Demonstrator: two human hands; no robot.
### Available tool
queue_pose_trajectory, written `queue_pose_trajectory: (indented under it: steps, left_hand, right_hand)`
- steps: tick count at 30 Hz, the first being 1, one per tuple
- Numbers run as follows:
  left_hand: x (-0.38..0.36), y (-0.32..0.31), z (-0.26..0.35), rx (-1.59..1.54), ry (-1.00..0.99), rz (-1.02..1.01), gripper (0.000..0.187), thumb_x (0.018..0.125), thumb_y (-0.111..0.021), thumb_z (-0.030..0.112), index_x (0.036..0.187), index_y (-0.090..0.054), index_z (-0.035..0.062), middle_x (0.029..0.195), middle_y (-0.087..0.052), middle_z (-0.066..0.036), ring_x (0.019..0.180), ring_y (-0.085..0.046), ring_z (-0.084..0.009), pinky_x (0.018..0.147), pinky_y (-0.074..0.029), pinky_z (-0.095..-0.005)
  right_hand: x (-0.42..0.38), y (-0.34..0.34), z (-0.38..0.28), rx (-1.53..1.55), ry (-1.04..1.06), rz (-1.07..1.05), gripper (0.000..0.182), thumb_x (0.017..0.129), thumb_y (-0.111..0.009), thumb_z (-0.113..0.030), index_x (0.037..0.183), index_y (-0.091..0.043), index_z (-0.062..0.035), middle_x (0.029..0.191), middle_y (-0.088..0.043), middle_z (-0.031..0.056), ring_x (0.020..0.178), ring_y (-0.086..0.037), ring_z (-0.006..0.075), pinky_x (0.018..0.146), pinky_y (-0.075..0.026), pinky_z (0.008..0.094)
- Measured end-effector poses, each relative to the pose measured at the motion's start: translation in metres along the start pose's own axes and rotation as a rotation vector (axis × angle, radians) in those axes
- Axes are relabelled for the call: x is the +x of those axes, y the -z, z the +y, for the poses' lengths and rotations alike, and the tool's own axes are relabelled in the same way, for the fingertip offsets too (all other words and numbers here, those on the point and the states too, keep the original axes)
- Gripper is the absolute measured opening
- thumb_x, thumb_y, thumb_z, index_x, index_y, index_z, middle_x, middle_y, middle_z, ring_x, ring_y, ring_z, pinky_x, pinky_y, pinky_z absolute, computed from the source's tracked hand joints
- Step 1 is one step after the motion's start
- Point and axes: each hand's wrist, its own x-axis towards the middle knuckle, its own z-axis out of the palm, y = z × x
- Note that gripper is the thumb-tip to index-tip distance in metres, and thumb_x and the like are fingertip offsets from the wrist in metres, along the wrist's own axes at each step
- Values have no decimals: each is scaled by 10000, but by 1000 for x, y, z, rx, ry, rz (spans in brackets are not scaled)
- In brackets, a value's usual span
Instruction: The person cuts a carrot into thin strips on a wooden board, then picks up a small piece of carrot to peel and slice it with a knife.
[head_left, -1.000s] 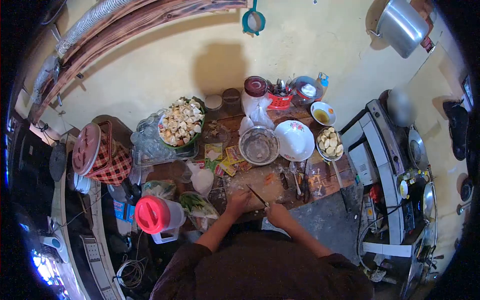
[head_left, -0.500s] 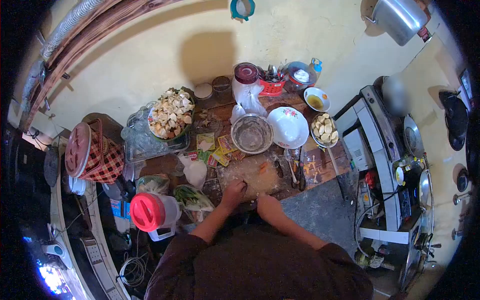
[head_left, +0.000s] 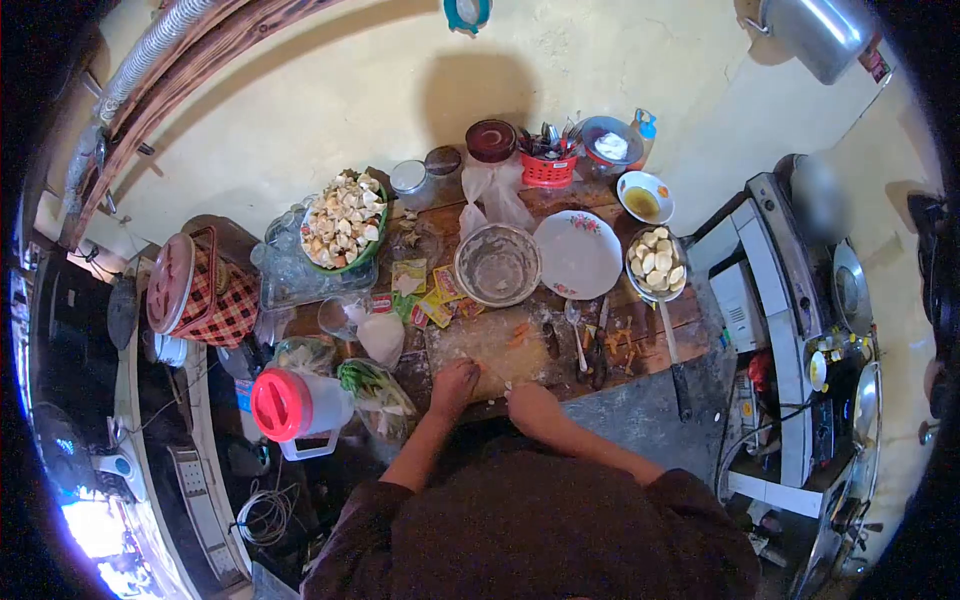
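My left hand [head_left: 456,386] rests at the near left of a flour-dusted wooden board [head_left: 475,345], its fingers curled together. My right hand [head_left: 534,408] is closed at the board's near edge, a small pale bit showing at its fingertips. What either hand holds, if anything, is too small to make out. Thin orange pieces [head_left: 519,335] lie on the board's right part. Just beyond the board stands a metal bowl [head_left: 498,290] coated inside with white residue. Right of it is a white flowered plate [head_left: 578,260]. A spoon [head_left: 576,330] lies beside the board.
A long-handled pan [head_left: 656,265] holds pale rounded pieces. Seasoning packets [head_left: 438,300], a bag of greens [head_left: 375,395] and a red-lidded jug [head_left: 290,410] are on the left. A green basin [head_left: 345,225] piled with pale chunks stands behind. The stove [head_left: 780,260] is at right.
The view has shifted slightly. Both hands stay at the board's near edge, with my left hand a little farther from the board's middle. The objects on the table keep their places.
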Motion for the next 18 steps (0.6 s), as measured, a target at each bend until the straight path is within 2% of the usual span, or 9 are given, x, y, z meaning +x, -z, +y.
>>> queue_pose_trajectory:
  steps: [3,5,11,18]
  left_hand:
    - [7,5,10,-1,113,-83,85,720,-644,76,775,-600,29,826,-615,-127,778,-603,-298,689,-491,-356]
    - [8,5,10,-42,-14,41,79,716,-640,65,758,-588,22,809,-607,-130,756,-596,-307,673,-486,-360]
    - [10,7,2,-20,-12,-79,69,709,-626,48,755,-586,15,796,-605,-127,736,-593,-304,657,-484,-359]
    - [7,3,-7,-55,-46,-72,89,696,-635,65,757,-590,18,785,-602,-128,714,-594,-302,620,-481,-372]
  right_hand:
    - [0,4,-4,10,38,-15,267,871,-436,-208,869,-528,42,777,-600,233,752,-601,382,686,-473,468]
    - [-4,13,-11,8,36,-39,262,863,-442,-200,873,-537,43,806,-599,236,761,-600,384,692,-474,465]
    - [7,4,-18,-6,-104,-41,196,814,-441,-108,882,-549,41,846,-602,238,800,-606,373,686,-481,464]
    - [8,-9,-21,-49,-39,-36,187,786,-456,-93,865,-557,43,850,-606,232,801,-613,367,685,-492,444]
